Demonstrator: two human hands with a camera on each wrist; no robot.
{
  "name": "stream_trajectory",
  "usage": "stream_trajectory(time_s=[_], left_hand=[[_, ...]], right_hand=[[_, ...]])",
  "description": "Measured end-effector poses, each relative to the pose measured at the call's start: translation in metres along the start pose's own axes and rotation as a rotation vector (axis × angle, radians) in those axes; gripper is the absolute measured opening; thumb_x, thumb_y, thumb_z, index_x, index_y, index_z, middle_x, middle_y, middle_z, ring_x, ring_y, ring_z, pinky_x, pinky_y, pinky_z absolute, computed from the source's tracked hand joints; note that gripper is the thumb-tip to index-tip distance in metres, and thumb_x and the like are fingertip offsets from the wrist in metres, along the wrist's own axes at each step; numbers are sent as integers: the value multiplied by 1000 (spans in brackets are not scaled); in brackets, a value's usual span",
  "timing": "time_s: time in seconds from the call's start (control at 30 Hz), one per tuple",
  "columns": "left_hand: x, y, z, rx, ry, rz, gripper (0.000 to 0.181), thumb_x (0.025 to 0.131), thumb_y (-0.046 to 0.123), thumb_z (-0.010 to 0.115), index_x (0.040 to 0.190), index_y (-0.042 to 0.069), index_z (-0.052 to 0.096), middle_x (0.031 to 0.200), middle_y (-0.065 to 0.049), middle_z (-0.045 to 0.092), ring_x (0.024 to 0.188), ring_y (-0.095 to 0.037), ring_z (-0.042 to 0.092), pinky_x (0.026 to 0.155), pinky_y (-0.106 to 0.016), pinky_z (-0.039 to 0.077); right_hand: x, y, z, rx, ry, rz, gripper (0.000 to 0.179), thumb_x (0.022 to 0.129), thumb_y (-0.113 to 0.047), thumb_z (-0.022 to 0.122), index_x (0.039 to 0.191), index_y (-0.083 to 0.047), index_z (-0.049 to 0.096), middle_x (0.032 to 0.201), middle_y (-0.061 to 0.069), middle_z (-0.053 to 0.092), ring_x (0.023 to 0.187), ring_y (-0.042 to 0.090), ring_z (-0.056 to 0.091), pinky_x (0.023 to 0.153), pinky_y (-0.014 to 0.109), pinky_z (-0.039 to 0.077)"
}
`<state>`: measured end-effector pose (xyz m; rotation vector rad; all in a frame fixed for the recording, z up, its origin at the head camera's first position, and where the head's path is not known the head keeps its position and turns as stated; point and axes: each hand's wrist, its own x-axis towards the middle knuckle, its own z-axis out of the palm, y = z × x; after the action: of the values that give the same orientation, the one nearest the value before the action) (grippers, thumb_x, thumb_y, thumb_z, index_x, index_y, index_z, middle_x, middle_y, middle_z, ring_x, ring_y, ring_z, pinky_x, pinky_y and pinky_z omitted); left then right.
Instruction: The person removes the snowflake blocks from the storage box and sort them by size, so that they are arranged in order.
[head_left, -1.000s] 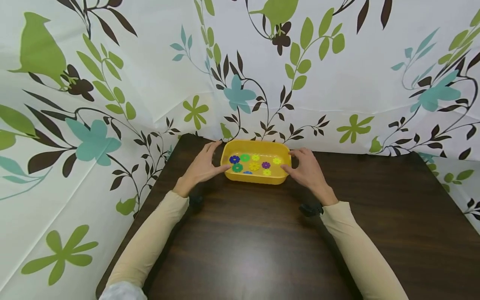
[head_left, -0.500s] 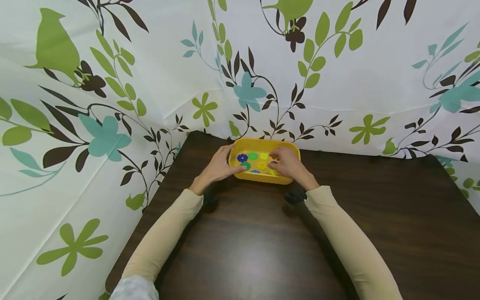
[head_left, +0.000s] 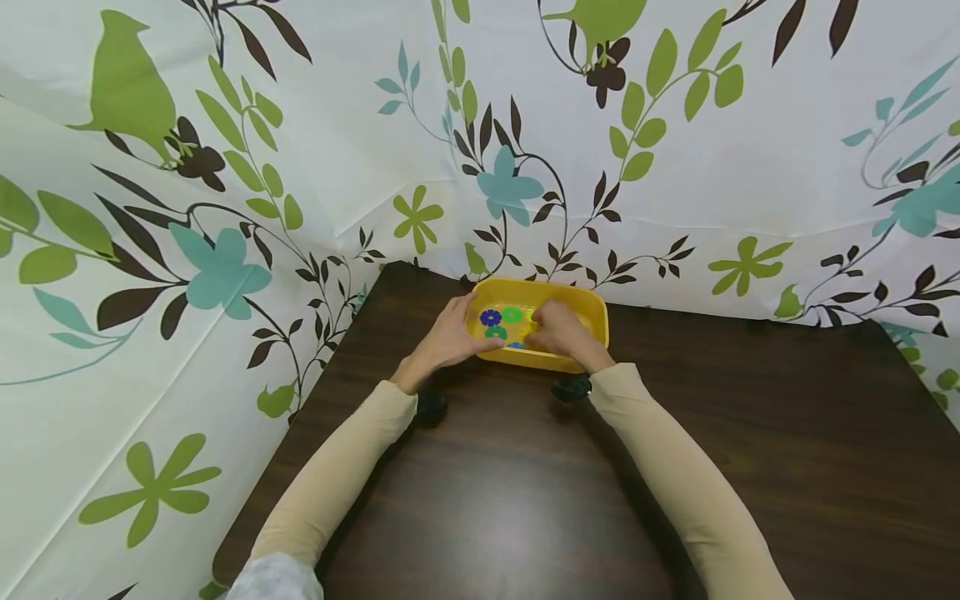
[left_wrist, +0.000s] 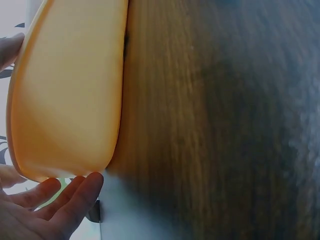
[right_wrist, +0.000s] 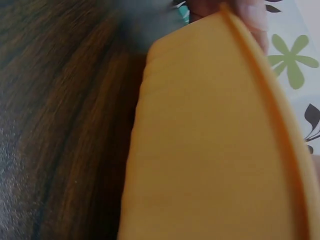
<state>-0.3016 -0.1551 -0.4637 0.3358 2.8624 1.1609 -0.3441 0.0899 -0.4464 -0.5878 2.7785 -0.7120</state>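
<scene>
A yellow plastic tray (head_left: 536, 360) stands at the far side of the table. My left hand (head_left: 448, 335) holds its left end, thumb over the front rim and fingertips (left_wrist: 90, 185) against the end wall in the left wrist view. Inside the tray lie flower-shaped plastic discs: a dark blue one (head_left: 491, 317), a light green one (head_left: 512, 314), a darker green one (head_left: 496, 332) and others. My right hand (head_left: 564, 332) reaches down into the right half with bent fingers, covering some discs. I cannot tell whether it pinches one. In the right wrist view the tray's outer wall (right_wrist: 200, 140) hides most of that hand.
The dark wood table (head_left: 487, 483) extends towards me and to the right. A white curtain (head_left: 660, 192) with leaves, birds and flowers hangs right behind the tray and along the left side. Black wrist straps (head_left: 572, 388) sit under the sleeves.
My right hand has left the tray's right end and moved left and down into it, over the discs. The left hand keeps its hold. The head view has shifted slightly.
</scene>
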Motion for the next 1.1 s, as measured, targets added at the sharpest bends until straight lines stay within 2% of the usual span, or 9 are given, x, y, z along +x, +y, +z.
stream_trajectory(time_s=[0.1, 0.33, 0.5, 0.63, 0.73, 0.83, 1.0, 1.1], left_hand=[[-1, 0, 1, 2, -4, 0, 118, 86, 57, 87, 174, 10, 24, 171, -19, 37, 146, -39, 50, 126, -59, 43], [0, 1, 1, 6, -14, 1, 121, 84, 59, 86, 175, 12, 21, 169, -21, 39, 143, -40, 52, 124, -60, 45], [1, -1, 1, -5, -21, -3, 123, 84, 59, 86, 175, 12, 19, 169, -21, 38, 144, -41, 52, 125, -61, 44], [1, -2, 3, -15, -22, -10, 123, 84, 59, 87, 175, 13, 19, 170, -21, 38, 144, -40, 52, 125, -61, 44], [1, -2, 3, -30, -18, -11, 123, 83, 59, 87, 175, 14, 19, 169, -21, 39, 144, -41, 52, 124, -62, 44], [1, -1, 3, -44, -16, -10, 123, 83, 58, 88, 175, 14, 20, 168, -22, 40, 144, -41, 52, 124, -63, 44], [0, 0, 3, -48, -16, -16, 124, 83, 57, 88, 175, 13, 19, 169, -22, 39, 144, -41, 52, 124, -62, 44], [0, 0, 3, -46, -17, -24, 124, 83, 57, 88, 176, 13, 18, 170, -22, 38, 145, -42, 51, 125, -62, 43]], right_hand=[[12, 11, 11, -12, 3, -10, 31, 90, -23, 84, 75, -3, 67, 58, -2, 42, 54, 15, 39, 52, 28, 32], [28, 25, 21, -19, -3, 17, 32, 90, -28, 86, 72, -6, 71, 56, -2, 43, 51, 14, 39, 49, 28, 33], [39, 33, 30, -76, 28, 21, 41, 86, -29, 84, 60, -13, 57, 53, -6, 34, 49, 12, 30, 48, 27, 27], [39, 28, 29, -90, 33, 24, 36, 85, -31, 86, 68, -10, 63, 56, -2, 42, 51, 15, 40, 49, 28, 34], [29, 14, 20, -58, 25, 37, 31, 85, -30, 87, 82, -6, 68, 63, 1, 52, 58, 18, 52, 56, 29, 43], [20, 3, 14, -47, 26, 43, 30, 85, -29, 86, 88, -5, 68, 68, 2, 55, 64, 19, 54, 60, 28, 45], [10, -7, 8, -59, 32, 65, 33, 85, -32, 87, 87, -5, 66, 68, 1, 52, 64, 17, 52, 60, 26, 42], [19, 5, 16, -52, 43, 82, 36, 82, -35, 88, 82, -7, 65, 64, -1, 49, 60, 17, 50, 57, 26, 40]])
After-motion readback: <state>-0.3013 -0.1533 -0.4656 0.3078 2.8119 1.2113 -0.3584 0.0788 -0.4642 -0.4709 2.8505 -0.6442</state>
